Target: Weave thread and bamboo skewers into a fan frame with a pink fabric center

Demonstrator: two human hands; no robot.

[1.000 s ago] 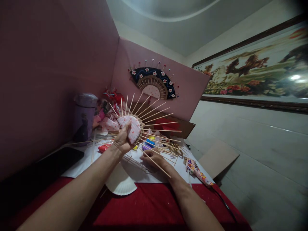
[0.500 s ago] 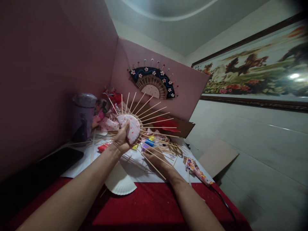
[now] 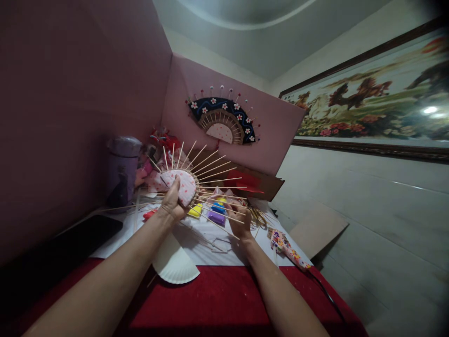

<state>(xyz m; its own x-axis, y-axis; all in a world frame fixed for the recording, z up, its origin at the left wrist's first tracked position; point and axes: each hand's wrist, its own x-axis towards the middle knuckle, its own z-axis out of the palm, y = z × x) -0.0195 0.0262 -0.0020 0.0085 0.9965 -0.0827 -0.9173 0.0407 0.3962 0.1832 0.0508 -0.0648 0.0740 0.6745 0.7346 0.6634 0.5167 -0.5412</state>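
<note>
My left hand grips a fan frame. Its half-round base is covered in white cloth with pink spots, and my thumb presses on the front. Thin wooden sticks radiate from the rim, where a brownish woven band runs along the curved edge. Behind the lower right sticks is my right hand, its fingers curled together; what they pinch, if anything, is too small to make out. Below the frame, a white fluted paper plate piece lies partly under my left forearm.
Yellow, blue and purple packets lie on the white sheet. A flower-patterned glue gun with a cord is at right. A dark phone and purple tumbler stand left. A finished fan hangs on the pink board.
The fan frame has shifted left and slightly down with my left hand. My right hand has risen to the right, away from the packets, with its fingers now curled beside the stick ends.
</note>
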